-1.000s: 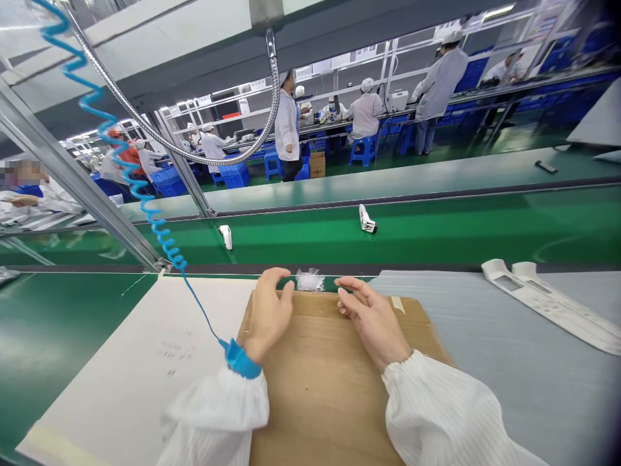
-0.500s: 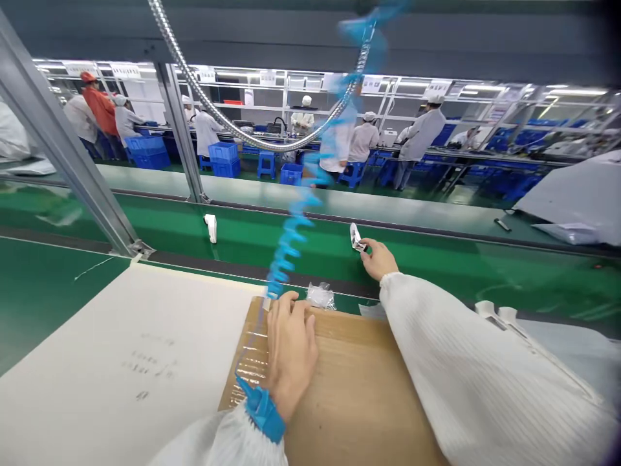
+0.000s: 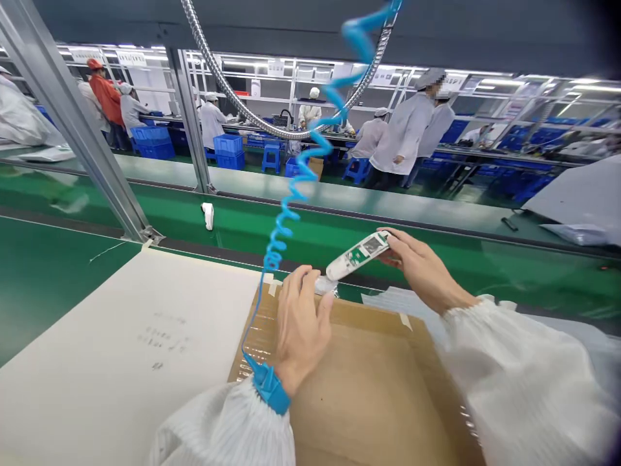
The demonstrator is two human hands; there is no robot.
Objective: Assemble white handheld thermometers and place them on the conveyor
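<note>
My right hand (image 3: 421, 266) grips the upper end of a long white plastic housing (image 3: 358, 256), tilted above the green belt. Its inner side faces me and shows a green circuit board with a dark square part. My left hand (image 3: 303, 317) is over the cardboard (image 3: 373, 375), palm down, fingers stretched and a little apart, holding nothing. Its fingertips are close to the housing's lower end; whether they touch the cardboard I cannot tell. A blue wrist strap (image 3: 270, 386) with a coiled blue cord (image 3: 298, 188) is on my left wrist. A crumpled clear plastic bag (image 3: 326, 285) lies behind the cardboard, partly covered.
Another white device (image 3: 208, 216) lies on the green belt (image 3: 252, 223) at the left. A white board (image 3: 97, 336) with handwriting is left of the cardboard. A metal post (image 3: 82, 123) and a hanging metal hose (image 3: 228, 90) frame the view. Several people work beyond.
My right hand has lifted the white housing from the belt and brought it nearer, turning its circuit board toward me. My left hand has shifted slightly right. People in the background have moved.
</note>
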